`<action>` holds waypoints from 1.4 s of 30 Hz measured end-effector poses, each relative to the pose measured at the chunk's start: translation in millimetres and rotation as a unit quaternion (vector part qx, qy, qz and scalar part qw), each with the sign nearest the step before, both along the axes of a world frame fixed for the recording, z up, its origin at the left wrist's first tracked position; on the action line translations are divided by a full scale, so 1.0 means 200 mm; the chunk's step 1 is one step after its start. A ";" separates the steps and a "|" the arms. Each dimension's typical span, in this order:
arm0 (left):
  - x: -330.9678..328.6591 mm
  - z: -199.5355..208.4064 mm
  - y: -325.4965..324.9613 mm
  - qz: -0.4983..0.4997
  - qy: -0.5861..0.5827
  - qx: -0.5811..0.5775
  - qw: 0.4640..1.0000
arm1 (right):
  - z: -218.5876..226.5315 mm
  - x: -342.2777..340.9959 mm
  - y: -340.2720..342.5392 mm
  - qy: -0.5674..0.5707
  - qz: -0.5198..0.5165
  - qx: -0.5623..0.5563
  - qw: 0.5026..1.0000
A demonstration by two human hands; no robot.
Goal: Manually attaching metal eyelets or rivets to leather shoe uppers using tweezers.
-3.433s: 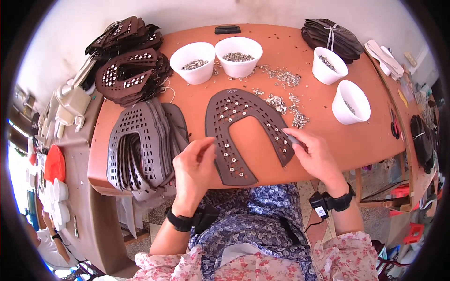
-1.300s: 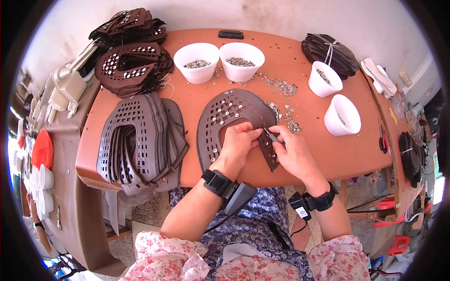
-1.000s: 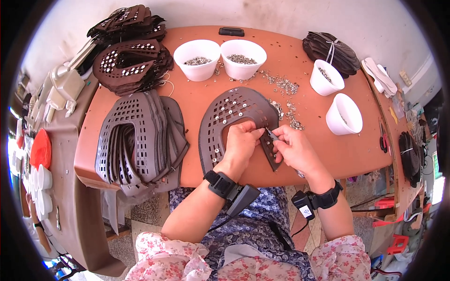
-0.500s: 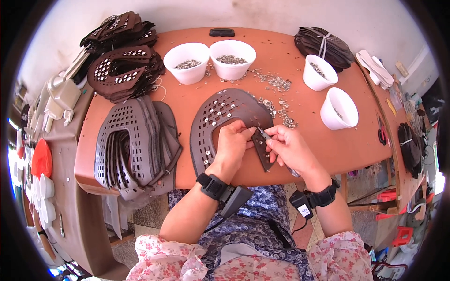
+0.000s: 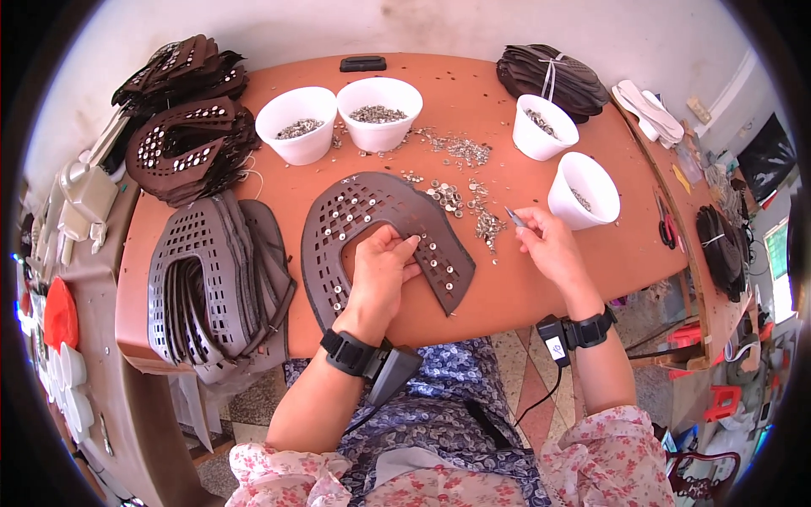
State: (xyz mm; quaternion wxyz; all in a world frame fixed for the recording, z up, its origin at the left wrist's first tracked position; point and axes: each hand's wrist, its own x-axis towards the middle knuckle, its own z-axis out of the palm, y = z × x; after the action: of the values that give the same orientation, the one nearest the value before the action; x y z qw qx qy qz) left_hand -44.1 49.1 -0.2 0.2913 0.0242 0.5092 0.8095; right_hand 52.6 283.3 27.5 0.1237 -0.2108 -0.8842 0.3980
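Note:
A brown U-shaped shoe upper (image 5: 316, 245), punched with slots, lies flat on the orange table (image 5: 507, 279). Round silver studs are set in both of its arms. My left hand (image 5: 376, 275) is at the inner edge of its right arm, thumb and fingers closed on the edge beside a stud. Above the table, to the right of the upper, my right hand (image 5: 549, 245) pinches a slim pointed metal tool (image 5: 514, 217), its tip toward the loose studs. Small silver studs (image 5: 488, 226) and flat round caps (image 5: 445, 197) lie loose just beyond the upper.
Two white cups (image 5: 297, 150) of metal bits stand at the back; two more (image 5: 587, 211) stand at the right. Stacked uppers (image 5: 194, 228) fill the left side, with a tied bundle (image 5: 553, 80) at the back right. Red-handled scissors (image 5: 666, 228) lie near the right edge.
The right arm of the upper, earlier lifted and folded between both hands, now lies flat with its studs showing. My right hand has moved away to the right with the tool.

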 end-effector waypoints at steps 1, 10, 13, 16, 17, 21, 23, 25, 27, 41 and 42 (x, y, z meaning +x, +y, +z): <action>0.00 -0.01 0.00 -0.004 -0.003 0.004 1.000 | -0.03 -0.02 0.02 0.011 0.009 0.026 1.000; 0.00 0.00 -0.01 -0.016 -0.006 0.006 1.000 | -0.01 -0.08 0.02 0.019 0.039 0.150 0.988; 0.00 0.00 -0.01 -0.017 -0.006 0.005 1.000 | -0.02 -0.09 0.04 0.029 0.054 0.183 0.981; -0.01 -0.01 -0.01 -0.015 -0.006 0.007 1.000 | -0.02 -0.12 0.05 0.025 0.062 0.196 0.978; -0.01 -0.01 -0.01 -0.015 -0.007 0.011 1.000 | -0.02 -0.12 0.04 0.014 0.060 0.191 0.980; 0.00 0.00 -0.01 -0.019 -0.012 0.009 1.000 | -0.02 -0.14 0.04 0.016 0.065 0.207 0.976; 0.00 0.00 -0.02 -0.023 -0.011 0.018 1.000 | -0.01 -0.14 0.04 0.007 0.073 0.218 0.973; -0.01 0.00 -0.02 -0.022 -0.008 0.017 1.000 | -0.01 -0.15 0.04 0.008 0.078 0.219 0.972; -0.01 -0.01 -0.02 -0.019 -0.006 0.018 1.000 | -0.01 -0.15 0.03 0.007 0.085 0.221 0.971; -0.02 -0.02 -0.03 -0.041 -0.006 0.009 0.999 | 0.01 -0.17 0.02 -0.043 0.134 0.272 0.952; -0.02 -0.02 -0.03 -0.038 -0.006 0.008 0.999 | 0.01 -0.17 0.02 -0.042 0.137 0.272 0.952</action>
State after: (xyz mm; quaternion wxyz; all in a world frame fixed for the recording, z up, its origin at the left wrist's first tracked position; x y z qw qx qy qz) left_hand -47.5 42.4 -3.8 0.3250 0.0410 0.4995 0.8019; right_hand 19.0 286.7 30.2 0.0832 -0.0630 -0.9837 0.1466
